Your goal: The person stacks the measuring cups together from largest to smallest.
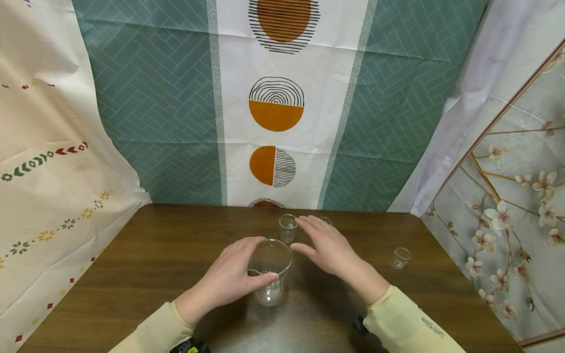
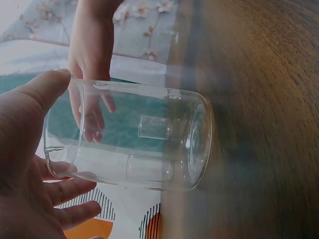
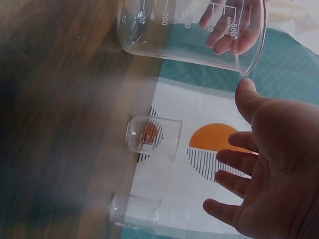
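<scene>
A large clear glass beaker (image 1: 278,257), with white volume marks, stands upright on the brown table. My left hand (image 1: 234,272) holds it near the rim from the left, thumb on the near side and fingers round the far side. To the beaker's right, my right hand (image 1: 328,247) hovers with fingers spread and nothing in them. Its thumb is close to the rim; whether it touches I cannot tell. Behind the hands stands a smaller beaker (image 1: 288,229). Another small beaker (image 1: 325,220) is mostly hidden by my right hand in the head view.
A third, very small beaker (image 1: 400,258) stands off to the right on the wooden table (image 1: 110,289). A patterned cloth (image 1: 176,122) hangs at the back edge. Printed cloths (image 1: 53,171) also border the left and right sides.
</scene>
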Demonstrator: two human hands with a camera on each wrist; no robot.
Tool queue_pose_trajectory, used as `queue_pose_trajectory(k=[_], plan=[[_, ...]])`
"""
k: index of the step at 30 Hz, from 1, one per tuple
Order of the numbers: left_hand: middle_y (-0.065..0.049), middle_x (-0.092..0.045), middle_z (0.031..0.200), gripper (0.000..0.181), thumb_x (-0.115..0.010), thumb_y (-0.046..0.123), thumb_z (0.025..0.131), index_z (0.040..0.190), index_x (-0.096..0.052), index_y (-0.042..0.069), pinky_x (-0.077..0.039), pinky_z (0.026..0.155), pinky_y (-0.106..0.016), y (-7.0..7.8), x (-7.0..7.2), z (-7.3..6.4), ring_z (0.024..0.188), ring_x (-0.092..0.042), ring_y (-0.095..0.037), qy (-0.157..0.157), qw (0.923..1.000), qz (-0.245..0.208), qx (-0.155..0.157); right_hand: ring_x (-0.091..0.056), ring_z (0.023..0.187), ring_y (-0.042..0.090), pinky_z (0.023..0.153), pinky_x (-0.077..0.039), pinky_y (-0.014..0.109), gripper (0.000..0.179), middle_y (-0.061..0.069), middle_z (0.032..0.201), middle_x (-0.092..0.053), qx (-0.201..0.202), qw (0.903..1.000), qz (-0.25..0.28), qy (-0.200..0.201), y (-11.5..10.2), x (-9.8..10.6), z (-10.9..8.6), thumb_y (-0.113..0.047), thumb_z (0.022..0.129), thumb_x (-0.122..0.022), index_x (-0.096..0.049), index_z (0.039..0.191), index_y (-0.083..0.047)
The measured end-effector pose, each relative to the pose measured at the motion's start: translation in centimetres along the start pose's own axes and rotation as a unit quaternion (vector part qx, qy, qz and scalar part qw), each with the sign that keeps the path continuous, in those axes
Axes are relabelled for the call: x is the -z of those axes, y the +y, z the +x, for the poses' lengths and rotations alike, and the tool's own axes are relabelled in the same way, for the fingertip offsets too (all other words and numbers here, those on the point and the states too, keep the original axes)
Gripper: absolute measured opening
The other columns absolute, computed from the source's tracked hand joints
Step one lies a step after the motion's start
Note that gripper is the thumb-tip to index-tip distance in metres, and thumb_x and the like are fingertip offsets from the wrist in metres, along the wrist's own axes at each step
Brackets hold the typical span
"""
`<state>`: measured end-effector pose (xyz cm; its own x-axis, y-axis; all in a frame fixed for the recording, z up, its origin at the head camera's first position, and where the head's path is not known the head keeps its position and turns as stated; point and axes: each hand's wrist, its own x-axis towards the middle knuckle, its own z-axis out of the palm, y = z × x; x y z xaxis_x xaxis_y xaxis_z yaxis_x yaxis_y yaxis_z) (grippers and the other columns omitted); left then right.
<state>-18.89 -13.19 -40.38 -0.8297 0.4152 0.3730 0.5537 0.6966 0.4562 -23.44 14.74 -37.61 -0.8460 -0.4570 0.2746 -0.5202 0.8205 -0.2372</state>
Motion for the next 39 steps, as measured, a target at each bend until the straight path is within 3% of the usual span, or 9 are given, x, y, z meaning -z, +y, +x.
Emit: queue_pose_trajectory(k=[39], plan=[[-0.01,-0.065,0.149,0.083,-0.084,0.06,0.093,0.151,-0.059,0.006,-0.041,0.12,-0.063,-0.1,-0.1,0.0,0.141,-0.058,-0.033,-0.008,1.0,0.002,0.001,-0.043,0.156,0.041,0.125,-0.034,0.065,0.07,0.015,0.162,-0.056,-0.013,0.9998,-0.014,-0.008,1.5,-1.3,2.3,-0.05,0.108,-0.071,-0.055,0.161,-0.008]])
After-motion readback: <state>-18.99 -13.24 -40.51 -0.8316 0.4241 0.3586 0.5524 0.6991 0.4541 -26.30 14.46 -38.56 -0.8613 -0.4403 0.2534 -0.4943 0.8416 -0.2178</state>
